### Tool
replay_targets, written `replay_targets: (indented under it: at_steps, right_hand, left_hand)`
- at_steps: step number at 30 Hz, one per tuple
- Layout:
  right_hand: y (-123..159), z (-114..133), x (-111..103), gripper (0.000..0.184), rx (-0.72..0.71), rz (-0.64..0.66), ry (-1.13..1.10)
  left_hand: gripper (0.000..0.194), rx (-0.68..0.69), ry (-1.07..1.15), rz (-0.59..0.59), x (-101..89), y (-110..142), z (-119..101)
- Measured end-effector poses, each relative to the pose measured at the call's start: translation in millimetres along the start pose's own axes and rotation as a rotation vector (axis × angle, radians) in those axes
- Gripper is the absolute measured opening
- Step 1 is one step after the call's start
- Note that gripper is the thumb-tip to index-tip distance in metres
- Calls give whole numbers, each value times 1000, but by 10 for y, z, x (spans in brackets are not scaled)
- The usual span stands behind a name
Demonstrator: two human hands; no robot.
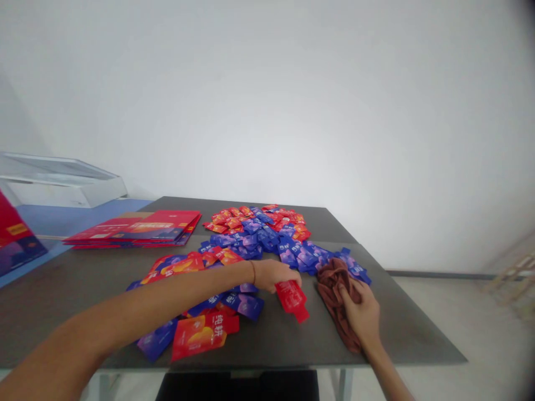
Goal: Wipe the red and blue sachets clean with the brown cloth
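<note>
My left hand reaches across the table with its fingers closed on a red spouted pouch, whose narrow end points down toward the table's front edge. To the right, my right hand grips a crumpled brown cloth that lies on the table. Purple pouches lie just behind the cloth. Beneath and around my left forearm are more loose red and purple pouches, among them a large-looking red-orange pouch near the front. The fingertips of my left hand are partly hidden.
A heap of red and purple pouches spreads over the middle and back of the dark table. Flat red cartons are stacked at left. Beyond them stand a white tray-like box and a red-purple box.
</note>
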State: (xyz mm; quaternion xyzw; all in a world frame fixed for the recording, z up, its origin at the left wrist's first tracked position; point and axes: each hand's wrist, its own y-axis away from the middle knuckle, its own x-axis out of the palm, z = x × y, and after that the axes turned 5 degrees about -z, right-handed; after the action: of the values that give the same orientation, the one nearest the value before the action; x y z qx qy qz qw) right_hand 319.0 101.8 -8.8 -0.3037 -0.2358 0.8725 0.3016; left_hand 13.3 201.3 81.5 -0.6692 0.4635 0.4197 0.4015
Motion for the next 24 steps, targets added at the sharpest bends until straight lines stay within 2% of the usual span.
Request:
replay_targets:
  at_steps: [3,7,13,17,21,24]
  right_hand:
    - [-6,14,-15,49,-14,-1,9]
    - [-7,31,-31,48,-25,7,7]
    - [0,19,-26,51,-12,3,17]
    - [1,-15,-18,52,5,8,15]
    - [-1,-46,-23,51,-3,16,13]
    - [-3,-57,-32,51,-28,28,12]
  left_hand:
    - [49,87,-56,36,110,-87,-95]
    - [34,164,-164,6,200,-134,-127]
    - [27,103,-379,-110,420,-21,-185]
    - [12,0,-504,-213,650,22,-490]
    - [16,-47,-553,-291,824,66,-894]
    - [20,-15,-554,-305,928,132,-1057]
